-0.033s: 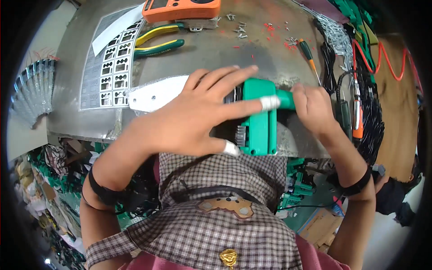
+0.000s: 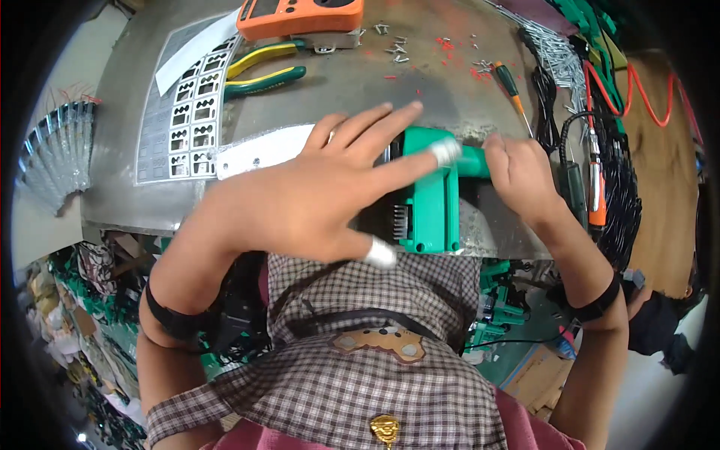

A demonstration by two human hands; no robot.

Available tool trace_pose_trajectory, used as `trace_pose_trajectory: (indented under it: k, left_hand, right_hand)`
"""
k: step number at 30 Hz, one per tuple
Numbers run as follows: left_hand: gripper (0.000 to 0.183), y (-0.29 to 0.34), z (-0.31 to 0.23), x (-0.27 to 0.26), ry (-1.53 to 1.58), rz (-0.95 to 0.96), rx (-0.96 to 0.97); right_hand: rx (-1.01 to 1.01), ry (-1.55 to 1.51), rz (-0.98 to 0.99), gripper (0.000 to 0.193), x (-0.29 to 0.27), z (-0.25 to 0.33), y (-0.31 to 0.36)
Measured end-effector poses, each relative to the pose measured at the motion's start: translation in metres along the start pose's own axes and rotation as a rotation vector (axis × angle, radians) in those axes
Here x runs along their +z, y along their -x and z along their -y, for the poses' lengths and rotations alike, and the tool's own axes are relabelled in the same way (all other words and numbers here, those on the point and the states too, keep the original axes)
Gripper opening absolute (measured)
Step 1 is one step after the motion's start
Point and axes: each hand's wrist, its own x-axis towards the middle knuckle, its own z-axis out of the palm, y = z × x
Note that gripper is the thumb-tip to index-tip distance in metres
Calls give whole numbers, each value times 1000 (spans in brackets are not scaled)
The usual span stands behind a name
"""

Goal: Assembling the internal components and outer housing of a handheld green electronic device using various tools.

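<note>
A green plastic tool housing with a short black comb-like row at its lower left lies near the table's front edge. My right hand is closed round the green handle on its right side. Over the housing's left part my left hand is spread, fingers apart, with white tape on the index finger and thumb. Its taped index fingertip overlaps the housing top; whether it touches cannot be told. A long white-wrapped flat piece sticks out leftward from beneath this hand, which hides where it joins the housing.
At the back are an orange meter, green-yellow pliers and a sticker sheet. Loose screws and red bits lie beyond. On the right are a screwdriver, black cables, an orange-handled tool and a red coiled cord.
The left index fingertip has shifted slightly away from me, and the thumb has moved a little toward me, off the housing. My right hand keeps its grip on the handle.
</note>
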Motion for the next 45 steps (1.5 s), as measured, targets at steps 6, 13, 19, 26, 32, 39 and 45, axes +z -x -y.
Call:
trace_pose_trajectory:
  k: [6,13,19,26,32,39,45]
  left_hand:
    - [82,-60,-44,56,-204,-197,-162]
    - [59,-54,-9,7,-105,-345,-153]
    - [49,-72,59,-8,-226,-244,-428]
    - [28,-67,82,5,-268,-361,-225]
    - [17,-79,92,38,-328,-423,-242]
    - [23,-85,80,29,-421,-406,-201]
    - [48,-52,78,6,-73,-640,-198]
  right_hand:
    - [-56,30,11,36,9,-20,-12]
    - [99,23,138,25,-28,15,-18]
    - [-150,-151,-80,16,4,6,-105]
    - [-170,-79,-69,28,38,29,-122]
    - [120,-565,66,18,18,10,-102]
    - [-322,-251,120,22,-38,67,-54]
    - [-159,-573,177,18,-29,60,-71]
